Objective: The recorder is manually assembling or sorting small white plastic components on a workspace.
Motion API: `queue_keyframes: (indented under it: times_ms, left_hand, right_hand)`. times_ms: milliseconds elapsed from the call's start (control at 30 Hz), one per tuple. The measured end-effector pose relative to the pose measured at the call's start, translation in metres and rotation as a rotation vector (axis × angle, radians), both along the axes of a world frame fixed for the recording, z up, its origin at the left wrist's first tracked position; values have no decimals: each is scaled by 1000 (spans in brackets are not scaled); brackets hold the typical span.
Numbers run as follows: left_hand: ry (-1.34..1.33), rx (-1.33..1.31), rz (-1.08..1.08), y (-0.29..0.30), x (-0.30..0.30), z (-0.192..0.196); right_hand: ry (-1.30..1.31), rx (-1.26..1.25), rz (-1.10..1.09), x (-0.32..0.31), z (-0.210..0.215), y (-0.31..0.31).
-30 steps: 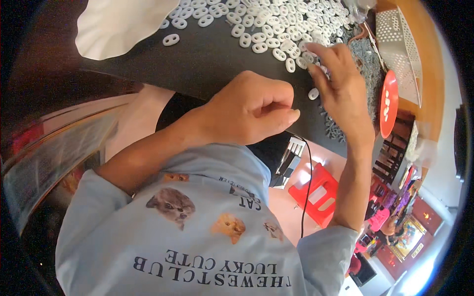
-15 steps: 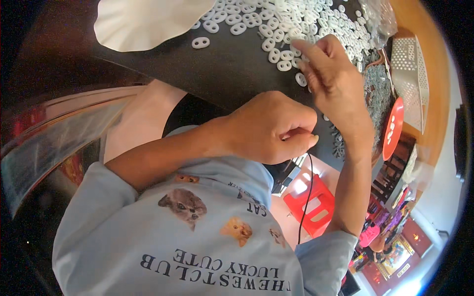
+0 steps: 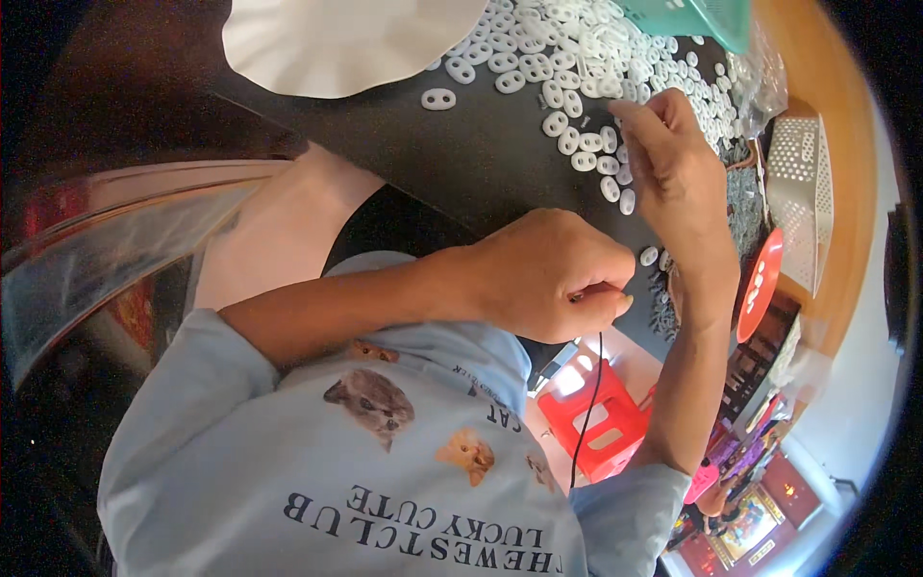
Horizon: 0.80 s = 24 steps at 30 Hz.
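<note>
My left hand (image 3: 562, 279) is closed in a fist above the table's near edge; a small dark bit shows between thumb and curled finger, too hidden to name. Farther right, my right hand (image 3: 678, 168) is over the near side of a heap of white oval pieces with two holes each (image 3: 577, 58). Its fingers are bent, with index finger and thumb a little apart, and I see nothing held between them. Several loose white oval pieces (image 3: 584, 162) lie beside its fingertips. Small dark coil-like bits (image 3: 586, 122) lie among them.
A white wavy-rimmed dish (image 3: 336, 58) stands at the far left of the dark table (image 3: 385, 144). A teal basket (image 3: 711, 19) is at the back. Along the right lie a grey heap of small parts (image 3: 740, 207), a red plate (image 3: 761, 284) and a white perforated basket (image 3: 798, 192). Below stands a red stool (image 3: 596, 418).
The view has shifted, so the table's things appear farther right and the teal basket now shows. My right hand's fingertips have drawn back slightly from the heap. My left fist stays closed.
</note>
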<state>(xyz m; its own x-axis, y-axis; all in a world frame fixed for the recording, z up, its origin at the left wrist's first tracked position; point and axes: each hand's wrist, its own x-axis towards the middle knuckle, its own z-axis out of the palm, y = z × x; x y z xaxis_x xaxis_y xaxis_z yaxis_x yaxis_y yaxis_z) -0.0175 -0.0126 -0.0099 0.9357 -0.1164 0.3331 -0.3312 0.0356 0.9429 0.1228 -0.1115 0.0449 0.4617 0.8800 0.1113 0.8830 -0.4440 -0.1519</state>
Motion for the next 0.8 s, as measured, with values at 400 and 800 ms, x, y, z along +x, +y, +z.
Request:
queue_keyframes:
  times_ms: [400, 800]
  left_hand:
    - [-42, 5, 23, 2, 0, -2]
    - [-85, -22, 47, 0, 1, -7]
  right_hand:
    - [-55, 61, 47, 18, -8, 24]
    - [-70, 36, -20, 29, -8, 23]
